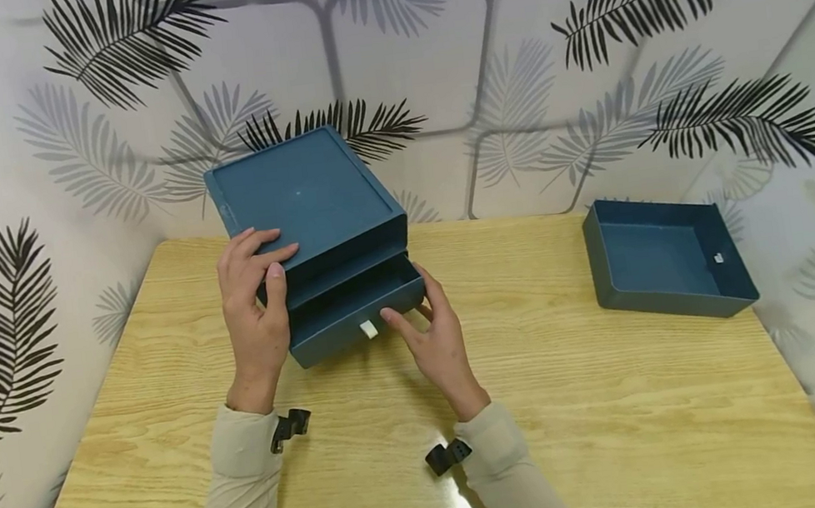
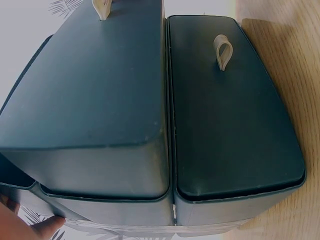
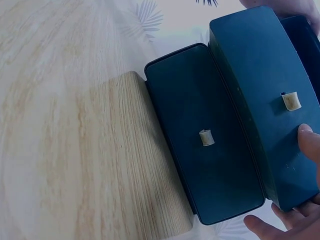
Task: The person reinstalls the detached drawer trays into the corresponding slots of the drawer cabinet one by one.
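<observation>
A dark blue drawer cabinet [image 1: 303, 195] stands on the table, its top slot without a drawer. The drawer [image 1: 351, 326] below that slot is pulled partway out and has a pale pull loop [image 1: 368, 329] on its front. My left hand [image 1: 251, 305] rests at the cabinet's upper left front corner, fingers spread over the top. With thumb on the front and fingers underneath, my right hand [image 1: 440, 342] grips the drawer's right end. Beneath it, a lower drawer [image 3: 200, 165] with its own loop sits pushed in, seen in both wrist views.
Another dark blue drawer [image 1: 652, 251] lies upright toward the right side of the wooden table [image 1: 585, 418]. Behind the table rises a wall covering [image 1: 416, 60] with leaf patterns. Small black wrist cameras [image 1: 448, 456] sit on both cuffs.
</observation>
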